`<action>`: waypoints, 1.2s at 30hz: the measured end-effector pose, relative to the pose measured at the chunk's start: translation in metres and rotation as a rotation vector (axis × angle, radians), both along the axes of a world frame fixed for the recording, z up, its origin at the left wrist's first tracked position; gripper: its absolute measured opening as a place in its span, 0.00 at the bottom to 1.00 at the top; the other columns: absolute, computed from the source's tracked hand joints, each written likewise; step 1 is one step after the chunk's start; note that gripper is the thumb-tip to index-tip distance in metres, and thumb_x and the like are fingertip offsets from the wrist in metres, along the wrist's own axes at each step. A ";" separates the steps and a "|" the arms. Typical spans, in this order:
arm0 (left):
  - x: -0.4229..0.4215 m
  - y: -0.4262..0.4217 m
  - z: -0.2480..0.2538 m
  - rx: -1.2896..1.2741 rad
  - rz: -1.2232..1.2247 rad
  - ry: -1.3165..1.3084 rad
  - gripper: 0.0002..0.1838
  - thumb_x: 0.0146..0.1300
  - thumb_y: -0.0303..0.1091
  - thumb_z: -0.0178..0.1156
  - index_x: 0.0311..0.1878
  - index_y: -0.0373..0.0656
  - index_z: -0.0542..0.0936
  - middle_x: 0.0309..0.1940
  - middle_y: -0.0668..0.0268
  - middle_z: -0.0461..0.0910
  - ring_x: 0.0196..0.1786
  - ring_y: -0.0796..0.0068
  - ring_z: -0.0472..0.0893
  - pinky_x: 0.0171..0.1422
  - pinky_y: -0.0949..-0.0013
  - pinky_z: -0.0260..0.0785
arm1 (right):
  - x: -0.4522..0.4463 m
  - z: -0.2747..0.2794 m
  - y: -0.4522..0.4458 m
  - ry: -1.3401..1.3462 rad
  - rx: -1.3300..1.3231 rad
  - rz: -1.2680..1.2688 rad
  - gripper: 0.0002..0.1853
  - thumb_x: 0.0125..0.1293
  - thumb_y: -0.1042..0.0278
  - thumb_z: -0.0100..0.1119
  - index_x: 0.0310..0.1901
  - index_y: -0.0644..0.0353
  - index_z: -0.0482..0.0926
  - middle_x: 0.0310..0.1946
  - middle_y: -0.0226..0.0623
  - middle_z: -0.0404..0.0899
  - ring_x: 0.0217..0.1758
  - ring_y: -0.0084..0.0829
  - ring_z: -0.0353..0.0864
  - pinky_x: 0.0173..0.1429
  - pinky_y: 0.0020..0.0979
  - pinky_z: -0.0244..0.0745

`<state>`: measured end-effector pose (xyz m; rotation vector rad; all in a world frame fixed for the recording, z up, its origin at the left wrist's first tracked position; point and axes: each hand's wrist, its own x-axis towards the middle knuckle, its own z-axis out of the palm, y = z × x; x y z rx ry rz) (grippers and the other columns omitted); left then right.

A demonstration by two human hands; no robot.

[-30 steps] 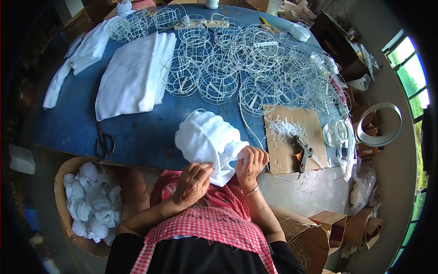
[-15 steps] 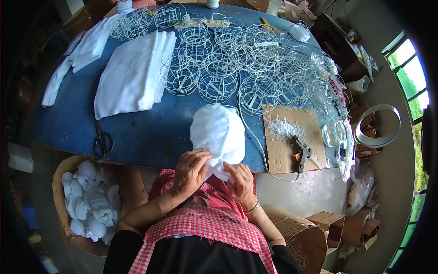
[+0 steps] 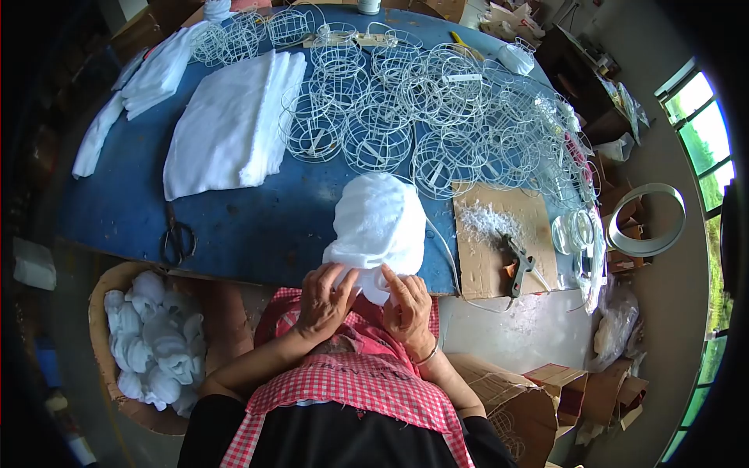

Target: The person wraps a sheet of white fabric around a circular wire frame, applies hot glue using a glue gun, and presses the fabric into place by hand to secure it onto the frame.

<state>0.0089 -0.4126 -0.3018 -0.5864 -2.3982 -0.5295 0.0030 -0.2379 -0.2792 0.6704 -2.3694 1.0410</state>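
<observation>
A rounded form covered in white cloth (image 3: 380,214) rests at the front edge of the blue table (image 3: 242,230). My left hand (image 3: 324,300) grips the cloth's lower left edge between thumb and fingers. On the lower right edge, my right hand (image 3: 408,306) pinches the gathered cloth, its index finger lying along it. Whatever is inside the white cloth is hidden. Farther back left lies a stack of folded white cloth (image 3: 222,129). Many round white wire frames (image 3: 374,140) are piled behind the covered form.
Black scissors (image 3: 178,240) lie at the left front edge. Cardboard (image 3: 546,226) at the right holds white scraps and a glue-gun-like tool (image 3: 515,265). A white cable crosses the table. A box (image 3: 97,312) of white cloth pieces stands lower left.
The covered form has swung upright and shifted right. My right hand has moved left and down, closer to my left hand, and the loose cloth at the right is now gathered underneath.
</observation>
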 end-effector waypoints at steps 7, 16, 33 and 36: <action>-0.015 -0.013 0.002 0.072 -0.071 0.063 0.21 0.44 0.23 0.63 0.46 0.47 0.77 0.47 0.65 0.70 0.49 0.63 0.71 0.51 0.63 0.65 | 0.001 0.006 0.002 -0.056 -0.009 -0.010 0.35 0.38 0.84 0.50 0.57 0.64 0.70 0.29 0.40 0.71 0.31 0.38 0.71 0.39 0.34 0.67; -0.018 -0.004 0.026 0.481 -0.340 -0.085 0.12 0.55 0.26 0.60 0.39 0.41 0.67 0.47 0.56 0.75 0.48 0.57 0.75 0.53 0.59 0.65 | 0.001 0.010 0.000 -0.055 -0.040 0.001 0.32 0.37 0.83 0.50 0.52 0.64 0.74 0.28 0.38 0.71 0.31 0.37 0.71 0.38 0.34 0.66; -0.015 0.000 0.028 0.724 -0.404 -0.441 0.09 0.59 0.24 0.55 0.40 0.38 0.65 0.51 0.53 0.75 0.52 0.61 0.76 0.53 0.66 0.67 | 0.019 0.030 0.010 -0.355 -0.045 0.235 0.24 0.48 0.65 0.64 0.50 0.59 0.76 0.42 0.39 0.74 0.45 0.40 0.73 0.53 0.36 0.65; -0.017 -0.002 0.035 0.853 -0.387 -0.505 0.07 0.64 0.25 0.51 0.39 0.38 0.63 0.48 0.52 0.77 0.47 0.70 0.76 0.48 0.70 0.68 | 0.029 0.025 0.040 -0.478 -0.315 0.234 0.28 0.53 0.51 0.64 0.51 0.62 0.75 0.48 0.43 0.75 0.51 0.39 0.73 0.56 0.36 0.65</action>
